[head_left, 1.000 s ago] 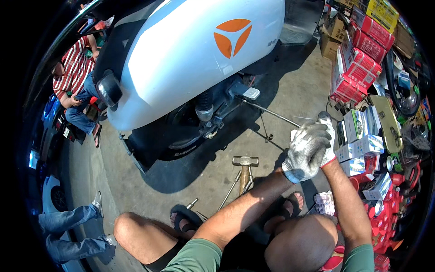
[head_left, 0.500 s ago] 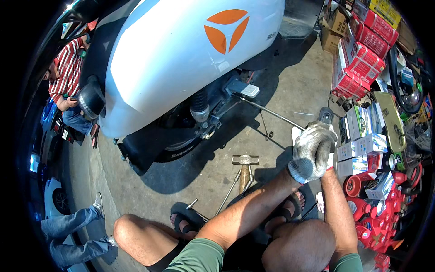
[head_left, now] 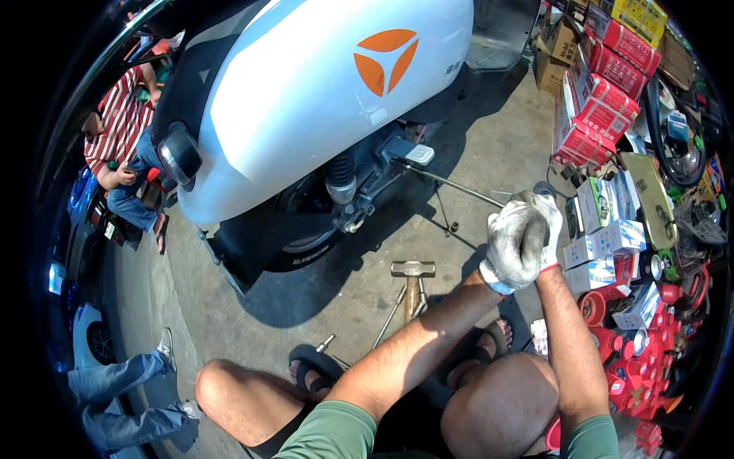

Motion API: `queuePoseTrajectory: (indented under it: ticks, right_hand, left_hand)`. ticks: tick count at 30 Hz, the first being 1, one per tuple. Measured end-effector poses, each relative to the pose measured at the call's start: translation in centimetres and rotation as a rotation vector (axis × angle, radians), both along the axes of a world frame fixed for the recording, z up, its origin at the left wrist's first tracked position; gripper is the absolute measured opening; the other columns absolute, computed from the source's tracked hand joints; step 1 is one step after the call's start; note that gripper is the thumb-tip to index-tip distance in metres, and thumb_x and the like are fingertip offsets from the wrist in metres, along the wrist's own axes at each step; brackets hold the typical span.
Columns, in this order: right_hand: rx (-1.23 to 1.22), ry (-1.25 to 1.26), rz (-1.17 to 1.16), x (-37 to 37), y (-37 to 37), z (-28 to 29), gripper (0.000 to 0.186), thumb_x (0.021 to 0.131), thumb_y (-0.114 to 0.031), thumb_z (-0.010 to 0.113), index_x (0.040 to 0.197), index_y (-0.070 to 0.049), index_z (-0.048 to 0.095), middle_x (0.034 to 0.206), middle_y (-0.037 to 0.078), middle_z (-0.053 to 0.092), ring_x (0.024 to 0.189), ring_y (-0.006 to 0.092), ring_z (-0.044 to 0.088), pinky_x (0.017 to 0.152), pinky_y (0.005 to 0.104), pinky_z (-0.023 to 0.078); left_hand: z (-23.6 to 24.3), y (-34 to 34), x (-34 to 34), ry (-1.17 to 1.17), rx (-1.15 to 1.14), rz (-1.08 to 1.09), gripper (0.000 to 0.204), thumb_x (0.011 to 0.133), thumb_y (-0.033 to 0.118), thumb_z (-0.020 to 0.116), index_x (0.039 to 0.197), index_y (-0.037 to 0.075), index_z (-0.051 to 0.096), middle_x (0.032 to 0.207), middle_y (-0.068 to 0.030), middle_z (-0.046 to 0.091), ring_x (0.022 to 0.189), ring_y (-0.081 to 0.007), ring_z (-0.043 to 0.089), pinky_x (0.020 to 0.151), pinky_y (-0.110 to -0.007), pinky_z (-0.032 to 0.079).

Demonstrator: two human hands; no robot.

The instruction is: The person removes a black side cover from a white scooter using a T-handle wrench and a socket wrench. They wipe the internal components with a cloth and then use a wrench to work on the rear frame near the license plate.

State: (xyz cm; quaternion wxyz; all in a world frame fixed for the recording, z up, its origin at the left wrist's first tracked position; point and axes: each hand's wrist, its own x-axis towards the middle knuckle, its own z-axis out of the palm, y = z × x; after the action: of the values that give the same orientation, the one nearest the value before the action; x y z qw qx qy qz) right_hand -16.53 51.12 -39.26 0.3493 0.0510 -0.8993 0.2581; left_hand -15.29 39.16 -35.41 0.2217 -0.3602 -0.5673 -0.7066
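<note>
Bar (head_left: 466, 190) apparently levered, scooter (head_left: 298, 122) ahead of fingers. Left hand (head_left: 514, 246) fingers wrap bar end; right hand (head_left: 551, 243) fingers hidden, state unclear. Next move likely needs firm grip.

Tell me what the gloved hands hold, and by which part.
The left hand and right hand hold a metal bar near its end away from the white vehicle.

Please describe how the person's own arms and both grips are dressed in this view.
The left grip wears a knitted glove, white with dark grey smudges, with light blue at its cuff edge. The right grip is partly hidden, but its white glove shows a red cuff edge. Both arms have green short sleeves; the forearms are bare.
</note>
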Motion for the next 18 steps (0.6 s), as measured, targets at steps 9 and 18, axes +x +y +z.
queuePoseTrajectory:
  ticks: [9,18]
  right_hand:
    - [-0.767,0.01,0.135,-0.1,1.8,-6.1,0.012,0.088,-0.009,0.054,0.083,-0.005,0.064,0.079,0.001,0.065,0.074,0.0119,0.06,0.068,0.0274,0.047]
    - [-1.211,-0.129,0.178,0.2,0.9,-6.6,0.012,0.09,-0.013,0.055,0.087,-0.005,0.064,0.082,0.0,0.064,0.079,0.0119,0.061,0.07,0.0287,0.049]
  left_hand:
    - [0.6,1.2,0.0,-0.068,-0.047,-0.016,0.035,0.09,0.032,0.055,0.086,-0.002,0.063,0.078,-0.0167,0.066,0.072,-0.0285,0.067,0.065,-0.035,0.051]
    - [2.4,0.9,-0.1,-0.111,-0.113,0.06,0.035,0.092,0.03,0.051,0.075,0.0,0.056,0.063,-0.0194,0.055,0.059,-0.0403,0.059,0.052,-0.042,0.042]
